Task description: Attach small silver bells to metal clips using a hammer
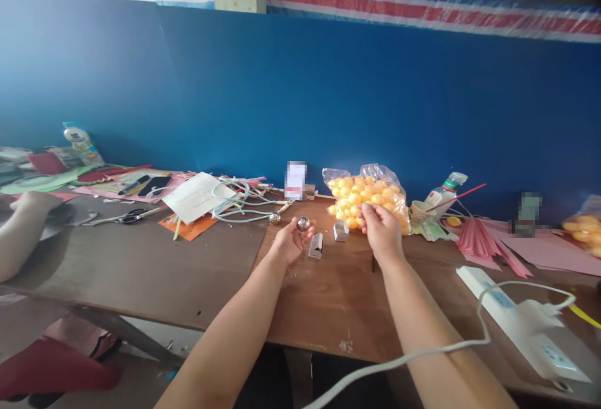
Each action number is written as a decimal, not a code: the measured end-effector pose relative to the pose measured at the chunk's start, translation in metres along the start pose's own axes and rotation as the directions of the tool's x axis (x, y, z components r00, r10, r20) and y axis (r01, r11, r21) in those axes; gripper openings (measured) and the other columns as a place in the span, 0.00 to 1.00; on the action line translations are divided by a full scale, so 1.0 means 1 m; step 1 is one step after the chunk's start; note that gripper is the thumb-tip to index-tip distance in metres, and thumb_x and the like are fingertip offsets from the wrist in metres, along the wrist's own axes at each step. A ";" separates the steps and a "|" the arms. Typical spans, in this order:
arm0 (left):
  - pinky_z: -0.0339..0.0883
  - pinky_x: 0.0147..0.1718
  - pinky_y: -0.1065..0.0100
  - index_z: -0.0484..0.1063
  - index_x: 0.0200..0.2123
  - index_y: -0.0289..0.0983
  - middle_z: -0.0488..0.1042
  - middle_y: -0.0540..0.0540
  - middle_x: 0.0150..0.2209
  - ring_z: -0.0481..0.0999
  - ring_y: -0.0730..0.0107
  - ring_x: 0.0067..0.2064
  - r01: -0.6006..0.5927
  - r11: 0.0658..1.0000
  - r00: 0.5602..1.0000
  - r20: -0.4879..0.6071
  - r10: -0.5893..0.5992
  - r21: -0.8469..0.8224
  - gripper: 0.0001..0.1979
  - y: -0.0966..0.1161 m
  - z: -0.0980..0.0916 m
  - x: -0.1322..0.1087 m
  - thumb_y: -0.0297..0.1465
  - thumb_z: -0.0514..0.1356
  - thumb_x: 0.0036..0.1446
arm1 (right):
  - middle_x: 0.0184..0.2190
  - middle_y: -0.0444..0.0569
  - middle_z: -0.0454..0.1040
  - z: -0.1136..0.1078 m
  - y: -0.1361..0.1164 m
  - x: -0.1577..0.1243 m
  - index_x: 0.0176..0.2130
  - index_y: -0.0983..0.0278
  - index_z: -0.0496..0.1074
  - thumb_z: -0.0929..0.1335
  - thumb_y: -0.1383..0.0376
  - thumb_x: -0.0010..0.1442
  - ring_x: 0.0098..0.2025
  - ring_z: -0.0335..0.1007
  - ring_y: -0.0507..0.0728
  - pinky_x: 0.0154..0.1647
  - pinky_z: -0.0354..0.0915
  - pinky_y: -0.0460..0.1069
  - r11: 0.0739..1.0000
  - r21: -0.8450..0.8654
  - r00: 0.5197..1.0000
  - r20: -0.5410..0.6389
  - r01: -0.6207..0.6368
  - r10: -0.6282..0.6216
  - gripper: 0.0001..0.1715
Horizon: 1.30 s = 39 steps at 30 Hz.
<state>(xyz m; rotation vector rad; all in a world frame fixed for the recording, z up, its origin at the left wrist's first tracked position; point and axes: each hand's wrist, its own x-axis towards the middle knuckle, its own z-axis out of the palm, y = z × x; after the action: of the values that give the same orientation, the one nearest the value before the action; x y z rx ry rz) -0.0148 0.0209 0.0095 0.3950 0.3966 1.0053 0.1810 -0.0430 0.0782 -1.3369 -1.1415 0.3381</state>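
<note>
My left hand [292, 241] is closed round a shiny silver ball [303, 223], held up between thumb and fingers over the table. A second silver ball [275, 217] lies just behind it on the wood. My right hand [381, 228] is in a pinch in front of a clear bag of orange balls [354, 193]; whatever its fingertips hold, if anything, is too small to make out. Between my hands are two small greyish blocks or boxes, one [316, 246] beside my left hand and the other [340, 230] nearer the bag.
A white power strip [521, 324] and its cord lie at right, the cord crossing my right forearm. Farther left are scissors [126, 216], paper [198, 197] and looped pale-blue tubing [237, 199]. A bottle [446, 193] stands behind a paper cup [420, 215]. Another person's arm [21, 233] rests at far left.
</note>
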 end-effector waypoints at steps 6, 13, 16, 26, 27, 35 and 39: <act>0.65 0.20 0.78 0.70 0.36 0.30 0.76 0.38 0.37 0.71 0.78 0.25 -0.007 0.999 0.999 -0.044 0.009 0.036 0.12 0.001 0.002 -0.002 0.34 0.53 0.62 | 0.38 0.53 0.76 -0.077 0.018 -0.033 0.41 0.61 0.74 0.65 0.53 0.57 0.37 0.73 0.59 0.38 0.66 0.52 0.695 -0.710 0.976 0.211 0.116 0.052 0.18; 0.67 0.24 0.76 0.70 0.39 0.32 0.76 0.41 0.34 0.73 0.77 0.26 -0.110 0.994 0.986 -0.125 0.108 -0.009 0.09 0.000 0.003 0.005 0.32 0.56 0.60 | 0.38 0.63 0.72 -0.126 0.068 -0.096 0.48 0.67 0.70 0.61 0.52 0.61 0.40 0.72 0.69 0.38 0.63 0.58 0.106 -0.993 0.957 0.088 0.060 0.276 0.25; 0.69 0.28 0.75 0.70 0.43 0.33 0.75 0.42 0.33 0.75 0.74 0.30 -0.153 0.988 0.983 -0.100 0.153 0.006 0.09 -0.001 0.003 0.006 0.29 0.58 0.58 | 0.36 0.63 0.72 -0.127 0.076 -0.094 0.41 0.68 0.71 0.60 0.56 0.62 0.38 0.72 0.68 0.36 0.63 0.57 0.120 -0.992 0.950 0.069 0.034 0.306 0.20; 0.72 0.37 0.69 0.70 0.48 0.31 0.77 0.42 0.35 0.77 0.72 0.33 -0.153 0.978 0.988 0.038 0.149 0.140 0.15 -0.006 0.014 -0.006 0.23 0.59 0.56 | 0.30 0.50 0.72 -0.066 -0.004 -0.099 0.42 0.64 0.71 0.60 0.45 0.60 0.27 0.68 0.55 0.26 0.65 0.49 0.942 -0.227 0.923 0.242 -0.247 0.301 0.28; 0.71 0.37 0.69 0.70 0.48 0.31 0.77 0.42 0.34 0.77 0.72 0.33 -0.164 0.974 0.986 0.046 0.159 0.154 0.15 -0.006 0.015 -0.006 0.22 0.59 0.56 | 0.31 0.51 0.72 -0.055 -0.014 -0.102 0.44 0.65 0.71 0.61 0.44 0.59 0.27 0.67 0.54 0.26 0.66 0.49 0.958 -0.120 0.921 0.268 -0.260 0.284 0.29; 0.71 0.38 0.69 0.72 0.44 0.32 0.77 0.42 0.35 0.77 0.72 0.33 -0.179 0.966 0.984 0.040 0.174 0.186 0.13 -0.009 0.013 -0.005 0.23 0.63 0.52 | 0.29 0.48 0.71 -0.001 -0.022 -0.119 0.41 0.66 0.72 0.63 0.45 0.57 0.24 0.65 0.52 0.22 0.64 0.47 0.958 -0.072 0.899 0.333 -0.278 0.286 0.28; 0.72 0.39 0.69 0.73 0.42 0.32 0.77 0.43 0.36 0.78 0.72 0.33 -0.167 0.971 0.986 0.021 0.166 0.174 0.13 -0.011 0.012 -0.004 0.23 0.64 0.51 | 0.30 0.48 0.71 -0.002 -0.018 -0.121 0.44 0.65 0.71 0.62 0.45 0.59 0.22 0.64 0.51 0.22 0.63 0.47 0.961 -0.089 0.905 0.323 -0.261 0.276 0.29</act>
<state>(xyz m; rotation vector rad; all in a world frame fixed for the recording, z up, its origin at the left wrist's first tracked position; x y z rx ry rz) -0.0030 0.0103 0.0157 0.5974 0.4538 1.1363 0.1198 -0.1410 0.0396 -1.5176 -1.2466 0.7691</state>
